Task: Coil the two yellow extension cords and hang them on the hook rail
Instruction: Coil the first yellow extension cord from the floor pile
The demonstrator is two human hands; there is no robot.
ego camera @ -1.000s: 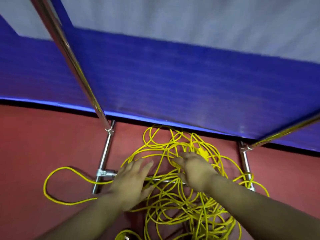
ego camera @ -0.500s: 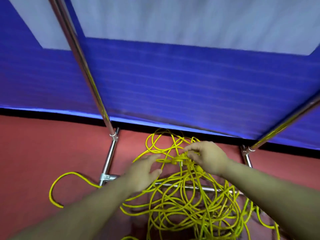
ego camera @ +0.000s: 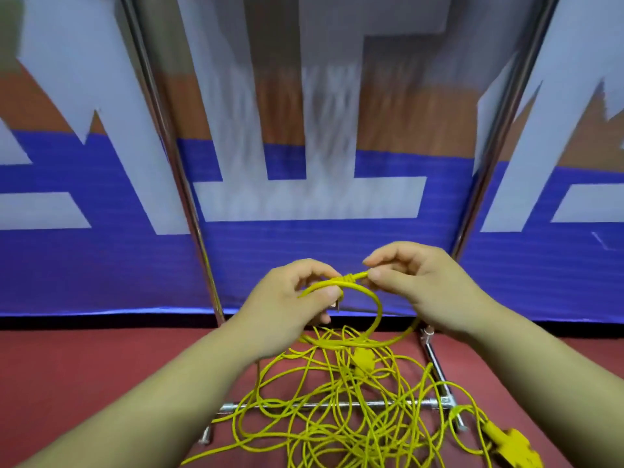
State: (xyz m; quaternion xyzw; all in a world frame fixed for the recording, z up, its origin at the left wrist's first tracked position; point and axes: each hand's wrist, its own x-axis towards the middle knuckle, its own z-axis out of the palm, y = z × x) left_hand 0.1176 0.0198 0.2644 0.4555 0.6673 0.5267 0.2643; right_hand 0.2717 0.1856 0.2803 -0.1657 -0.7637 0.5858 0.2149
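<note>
- Left hand (ego camera: 290,298): grip pinches a raised loop of yellow cord (ego camera: 351,278), just left of a wrapped knot.
- Right hand (ego camera: 422,285): grip pinches the knot's other end. The step appears to be untangling, before coiling; next, the wraps likely need loosening.
- Tangle (ego camera: 337,417): on the floor (ego camera: 84,383), below both grips.
</note>
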